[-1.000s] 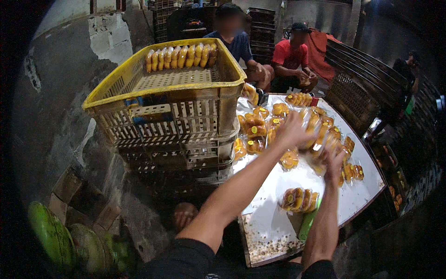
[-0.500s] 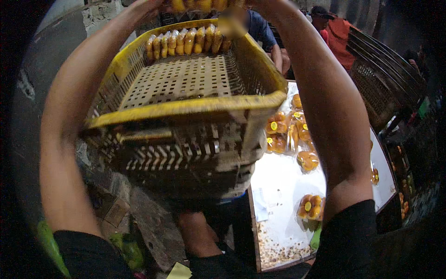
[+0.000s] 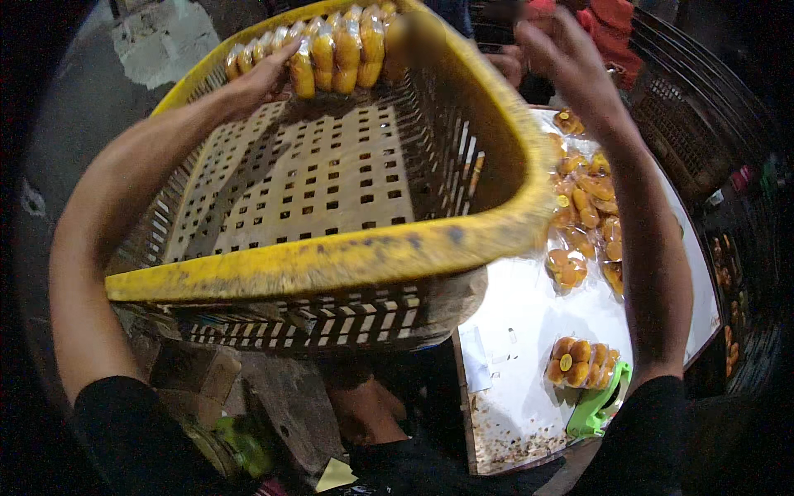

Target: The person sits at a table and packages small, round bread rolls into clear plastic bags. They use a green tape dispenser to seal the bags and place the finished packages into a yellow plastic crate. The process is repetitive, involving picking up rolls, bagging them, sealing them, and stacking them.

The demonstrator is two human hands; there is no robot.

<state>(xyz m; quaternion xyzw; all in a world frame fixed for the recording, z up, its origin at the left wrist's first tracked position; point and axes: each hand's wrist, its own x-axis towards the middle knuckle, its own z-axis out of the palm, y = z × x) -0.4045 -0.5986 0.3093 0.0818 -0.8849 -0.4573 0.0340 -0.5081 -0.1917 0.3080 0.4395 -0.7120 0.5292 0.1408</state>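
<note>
1. Yellow-rimmed plastic crate (image 3: 331, 263), quantity one: located left of the worktop, with a perforated floor. Most of this floor is bare on the near side; bagged buns occupy the far end.
2. Left hand (image 3: 266, 81): reaches over the crate to its far end. Fingers contact the left end of the front row of bagged buns (image 3: 347, 58). Grip cannot be told: the row hides part of the fingers.
3. Front row: lies immediately right of the left hand, inside the crate. Long axis runs left to right along the far end; individual packs stand upright, side by side. The left hand is the nearer of the two. Count: about four packs distinguishable.
4. Rear row (image 3: 246, 58): visible beyond and left of the left hand. Count: at least three packs; overlap prevents an exact total.
5. Right hand (image 3: 556, 45): raised right of the crate's far portion, apart from the front row. No pack is visible in it; blur prevents telling whether it is clenched or released.
6. Worktop (image 3: 521, 314), quantity one: white, right of the crate. It carries a far cluster of bagged buns (image 3: 569, 269), at least five, overlapping; one near group (image 3: 571, 361), apparently two packs; and one green tool (image 3: 589, 416) beside that group.
</note>
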